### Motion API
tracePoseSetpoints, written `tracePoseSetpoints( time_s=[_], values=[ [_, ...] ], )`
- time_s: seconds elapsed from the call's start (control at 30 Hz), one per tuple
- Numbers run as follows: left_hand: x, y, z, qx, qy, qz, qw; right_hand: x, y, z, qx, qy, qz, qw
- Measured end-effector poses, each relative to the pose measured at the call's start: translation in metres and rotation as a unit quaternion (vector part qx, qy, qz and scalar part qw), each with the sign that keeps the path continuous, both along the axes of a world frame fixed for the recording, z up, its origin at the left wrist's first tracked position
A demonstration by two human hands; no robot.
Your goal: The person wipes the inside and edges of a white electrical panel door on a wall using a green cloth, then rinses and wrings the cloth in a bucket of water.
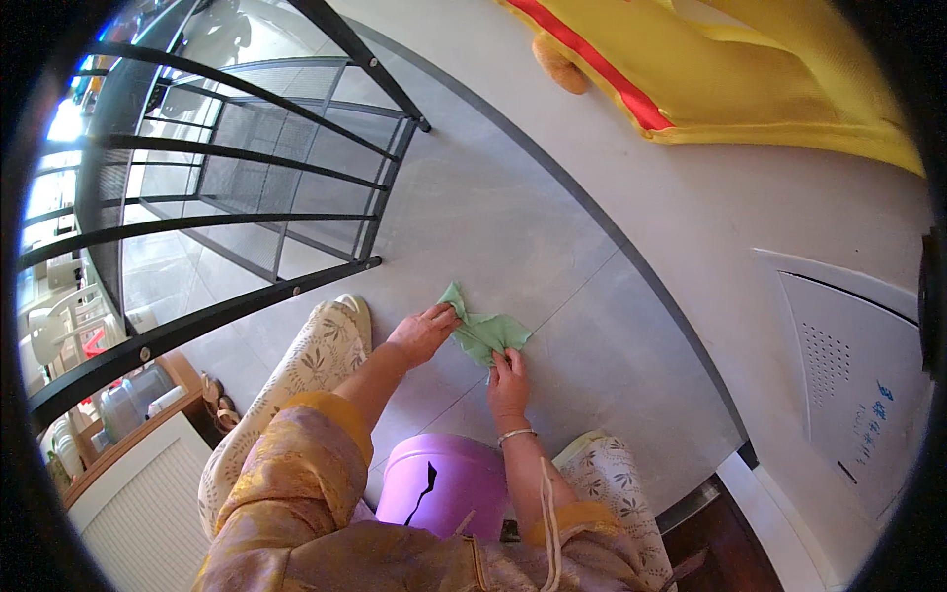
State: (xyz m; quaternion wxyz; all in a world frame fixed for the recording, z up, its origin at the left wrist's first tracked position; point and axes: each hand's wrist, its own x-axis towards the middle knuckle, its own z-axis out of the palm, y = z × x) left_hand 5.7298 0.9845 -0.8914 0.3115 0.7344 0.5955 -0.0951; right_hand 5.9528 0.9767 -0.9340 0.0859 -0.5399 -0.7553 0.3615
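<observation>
Low over the grey tiled floor (473, 200), a crumpled green cloth (484, 333) is spread between my hands. My left hand (425, 333) grips its left edge near the upper corner. With thumb and fingers, my right hand (509, 381) pinches the lower right part of the cloth. A bracelet is on my right wrist. Whether the cloth touches the floor I cannot tell. Between my legs stands a purple bucket (444, 481) with a black jagged mark on its side; its inside is hidden.
A black metal rack (296, 291) with mesh panels stands at the left. Yellow fabric with a red stripe (592, 59) hangs along the wall at upper right. A perforated wall panel (843, 399) bears writing. Brown sandals (220, 403) lie beside a white louvered cabinet (144, 503).
</observation>
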Motion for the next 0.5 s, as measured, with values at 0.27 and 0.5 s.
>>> tracePoseSetpoints(
  time_s=[0.27, 0.5],
  values=[
    [0.036, -0.08, -0.009, -0.008, 0.024, 0.209, 0.977, -0.022, -0.022, 0.002, -0.044, 0.059, -0.02, 0.997],
    [0.098, -0.096, -0.015, -0.037, -0.145, 0.44, 0.885, -0.032, -0.031, 0.01, -0.076, 0.081, -0.056, 0.992]
  ],
)
